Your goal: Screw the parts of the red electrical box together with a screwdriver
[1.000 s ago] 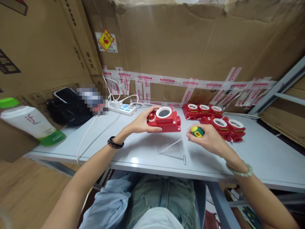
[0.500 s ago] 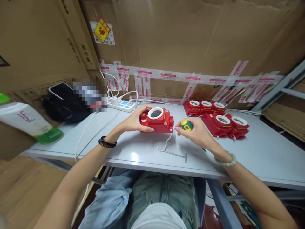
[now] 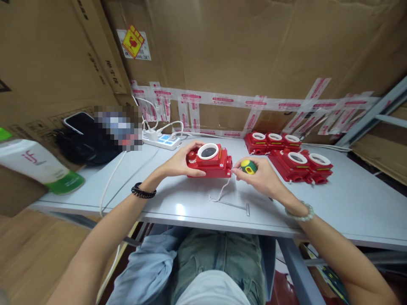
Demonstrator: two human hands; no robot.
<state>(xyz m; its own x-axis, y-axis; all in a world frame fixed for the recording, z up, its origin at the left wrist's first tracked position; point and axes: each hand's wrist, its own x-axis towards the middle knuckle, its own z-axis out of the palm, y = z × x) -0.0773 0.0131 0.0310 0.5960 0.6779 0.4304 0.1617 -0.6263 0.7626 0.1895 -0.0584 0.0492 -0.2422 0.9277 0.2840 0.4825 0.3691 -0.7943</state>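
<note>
My left hand [image 3: 183, 161] grips the left end of a red box [image 3: 216, 170] with a white-ringed round window on top, which rests on the table. In my right hand [image 3: 259, 171] is a screwdriver with a green and yellow handle [image 3: 248, 167]. The fingertips of that hand pinch close to the box's right end, where a small screw-like part may sit; it is too small to make out. A white cord [image 3: 223, 191] hangs from the box's right corner to a small metal hammer [image 3: 233, 205] lying on the table in front.
Several similar red boxes [image 3: 291, 167] stand at the right back of the table [image 3: 356, 199]. A white power strip [image 3: 163, 141] with plugged-in cables lies at the back left. Further left are a black bag [image 3: 78, 146], a phone [image 3: 81, 123] and a white-green tube [image 3: 41, 161]. Cardboard [image 3: 222, 51] walls the back.
Almost nothing differs. My right fingertips are slightly nearer the box's right end, and the camera view has shifted a little. My left hand keeps its grip on the red box.
</note>
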